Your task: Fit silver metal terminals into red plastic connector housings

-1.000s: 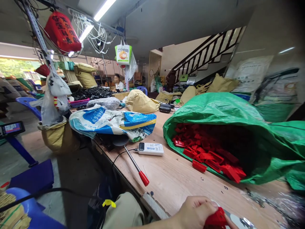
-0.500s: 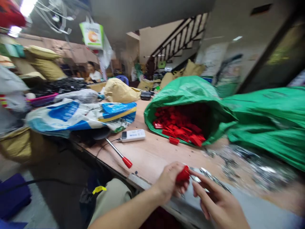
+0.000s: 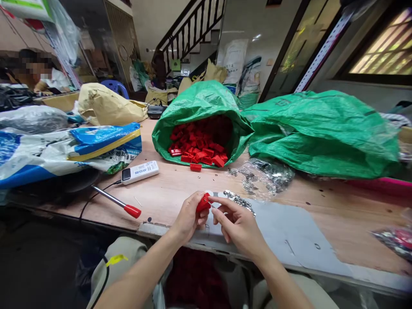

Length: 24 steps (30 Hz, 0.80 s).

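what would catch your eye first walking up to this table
A green bag lies open mid-table, spilling red parts. At the near edge the left hand pinches one red part and the right hand touches it. A second green bag lies to its right.

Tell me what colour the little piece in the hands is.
Red. The head view shows the piece in the left hand best.
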Each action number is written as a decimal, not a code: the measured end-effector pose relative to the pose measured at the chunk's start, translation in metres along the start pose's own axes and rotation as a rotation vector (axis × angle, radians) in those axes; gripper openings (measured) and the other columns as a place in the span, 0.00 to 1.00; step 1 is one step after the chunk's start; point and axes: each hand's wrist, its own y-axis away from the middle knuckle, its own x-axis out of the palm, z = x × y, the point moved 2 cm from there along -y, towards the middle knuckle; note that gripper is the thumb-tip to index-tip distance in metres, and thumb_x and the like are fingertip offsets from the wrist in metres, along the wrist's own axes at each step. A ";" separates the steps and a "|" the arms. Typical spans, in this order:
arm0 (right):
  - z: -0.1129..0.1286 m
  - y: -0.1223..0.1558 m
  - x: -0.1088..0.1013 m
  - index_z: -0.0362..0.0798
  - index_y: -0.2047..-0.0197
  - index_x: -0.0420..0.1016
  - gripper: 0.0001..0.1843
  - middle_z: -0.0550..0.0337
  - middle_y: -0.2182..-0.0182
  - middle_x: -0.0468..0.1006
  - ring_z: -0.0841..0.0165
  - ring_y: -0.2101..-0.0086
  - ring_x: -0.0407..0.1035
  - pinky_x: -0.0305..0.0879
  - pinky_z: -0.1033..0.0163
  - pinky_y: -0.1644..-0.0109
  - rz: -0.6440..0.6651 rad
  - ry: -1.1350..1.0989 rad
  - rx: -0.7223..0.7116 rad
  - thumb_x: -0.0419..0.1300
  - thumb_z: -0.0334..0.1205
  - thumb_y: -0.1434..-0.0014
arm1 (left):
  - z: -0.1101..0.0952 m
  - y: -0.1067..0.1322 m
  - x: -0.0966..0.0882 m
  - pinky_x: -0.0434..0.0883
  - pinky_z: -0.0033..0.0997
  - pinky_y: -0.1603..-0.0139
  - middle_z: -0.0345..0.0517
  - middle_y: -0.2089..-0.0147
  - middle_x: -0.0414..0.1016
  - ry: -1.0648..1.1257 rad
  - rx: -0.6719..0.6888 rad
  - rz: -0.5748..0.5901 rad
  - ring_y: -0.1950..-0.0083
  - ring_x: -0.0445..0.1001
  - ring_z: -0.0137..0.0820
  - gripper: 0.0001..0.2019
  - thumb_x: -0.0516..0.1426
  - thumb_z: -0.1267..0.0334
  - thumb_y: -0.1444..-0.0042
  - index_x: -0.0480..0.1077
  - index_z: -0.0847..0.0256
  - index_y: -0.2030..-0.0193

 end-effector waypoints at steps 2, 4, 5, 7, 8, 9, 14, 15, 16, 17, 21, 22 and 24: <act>0.000 0.000 0.002 0.48 0.43 0.77 0.22 0.62 0.74 0.74 0.78 0.87 0.60 0.56 0.69 0.84 -0.011 -0.012 -0.008 0.61 0.48 0.37 | 0.000 0.000 0.000 0.52 0.16 0.82 0.32 0.80 0.58 0.002 0.012 0.000 0.80 0.54 0.20 0.19 0.58 0.46 0.40 0.70 0.63 0.62; -0.002 -0.001 0.006 0.46 0.46 0.79 0.21 0.62 0.75 0.73 0.78 0.87 0.60 0.55 0.69 0.84 -0.046 -0.038 -0.014 0.62 0.49 0.38 | 0.001 0.001 0.000 0.53 0.17 0.81 0.33 0.79 0.58 -0.001 0.046 -0.004 0.79 0.54 0.20 0.19 0.57 0.45 0.40 0.70 0.63 0.62; -0.004 -0.002 0.007 0.46 0.48 0.81 0.21 0.62 0.76 0.72 0.78 0.87 0.60 0.54 0.69 0.84 -0.069 -0.062 -0.011 0.63 0.50 0.39 | 0.002 0.001 0.001 0.53 0.17 0.81 0.33 0.79 0.59 -0.005 0.071 -0.007 0.79 0.55 0.20 0.19 0.57 0.46 0.40 0.70 0.63 0.62; -0.009 -0.005 0.009 0.44 0.52 0.82 0.21 0.64 0.78 0.70 0.78 0.87 0.59 0.52 0.70 0.85 -0.110 -0.135 0.008 0.65 0.51 0.41 | 0.005 0.001 0.001 0.53 0.17 0.81 0.33 0.78 0.60 -0.014 0.119 -0.016 0.79 0.55 0.20 0.19 0.58 0.46 0.40 0.70 0.63 0.63; -0.012 -0.008 0.007 0.44 0.53 0.82 0.22 0.65 0.79 0.70 0.78 0.88 0.59 0.51 0.70 0.85 -0.146 -0.180 0.021 0.66 0.52 0.42 | 0.006 0.001 0.001 0.53 0.17 0.81 0.33 0.78 0.60 -0.012 0.134 -0.018 0.79 0.55 0.19 0.19 0.57 0.45 0.39 0.70 0.63 0.63; -0.015 -0.010 0.003 0.44 0.53 0.82 0.22 0.65 0.79 0.69 0.78 0.88 0.58 0.50 0.70 0.85 -0.198 -0.232 0.033 0.68 0.52 0.44 | 0.006 0.001 0.002 0.52 0.18 0.81 0.33 0.79 0.59 -0.008 0.142 -0.016 0.80 0.54 0.19 0.19 0.57 0.45 0.39 0.70 0.63 0.63; -0.020 -0.021 -0.028 0.46 0.52 0.79 0.28 0.67 0.77 0.70 0.80 0.87 0.55 0.49 0.71 0.85 -0.458 -0.429 0.051 0.74 0.51 0.53 | -0.013 0.016 0.009 0.53 0.21 0.81 0.36 0.78 0.65 -0.209 0.149 0.156 0.82 0.56 0.20 0.22 0.55 0.43 0.39 0.74 0.64 0.58; -0.019 -0.022 -0.032 0.46 0.51 0.78 0.28 0.67 0.77 0.70 0.80 0.87 0.55 0.49 0.71 0.85 -0.460 -0.424 0.043 0.74 0.51 0.52 | -0.018 0.022 0.012 0.56 0.21 0.81 0.39 0.75 0.69 -0.314 0.114 0.244 0.81 0.58 0.20 0.22 0.56 0.44 0.39 0.75 0.63 0.57; -0.018 -0.023 -0.034 0.46 0.50 0.77 0.28 0.67 0.77 0.70 0.79 0.87 0.55 0.49 0.71 0.85 -0.454 -0.405 0.031 0.73 0.51 0.51 | -0.022 0.029 0.015 0.59 0.22 0.79 0.42 0.72 0.73 -0.436 0.072 0.353 0.80 0.62 0.21 0.21 0.56 0.46 0.39 0.76 0.63 0.55; -0.017 -0.023 -0.034 0.47 0.49 0.76 0.28 0.67 0.77 0.70 0.79 0.87 0.55 0.48 0.71 0.85 -0.448 -0.373 0.018 0.72 0.52 0.49 | -0.023 0.037 0.017 0.62 0.22 0.76 0.43 0.70 0.76 -0.571 0.033 0.476 0.77 0.66 0.23 0.19 0.57 0.47 0.39 0.77 0.61 0.54; -0.019 -0.026 -0.026 0.47 0.45 0.73 0.29 0.69 0.78 0.65 0.77 0.86 0.52 0.45 0.70 0.84 -0.405 -0.172 0.011 0.66 0.55 0.44 | 0.006 0.062 0.020 0.65 0.25 0.71 0.42 0.67 0.82 -1.220 0.129 0.887 0.71 0.77 0.32 0.09 0.63 0.57 0.45 0.79 0.54 0.58; -0.020 -0.029 -0.023 0.47 0.45 0.73 0.29 0.69 0.78 0.64 0.77 0.85 0.52 0.46 0.69 0.83 -0.390 -0.096 0.014 0.65 0.56 0.43 | 0.021 0.066 0.019 0.64 0.26 0.74 0.44 0.68 0.83 -1.371 0.138 0.996 0.73 0.77 0.33 0.07 0.64 0.62 0.46 0.79 0.55 0.60; -0.021 -0.040 -0.017 0.46 0.45 0.74 0.28 0.67 0.77 0.64 0.74 0.83 0.55 0.51 0.67 0.81 -0.351 0.115 -0.019 0.63 0.55 0.42 | 0.047 0.066 0.015 0.61 0.28 0.79 0.53 0.74 0.81 -1.694 0.068 0.947 0.78 0.76 0.39 0.04 0.63 0.69 0.47 0.80 0.61 0.65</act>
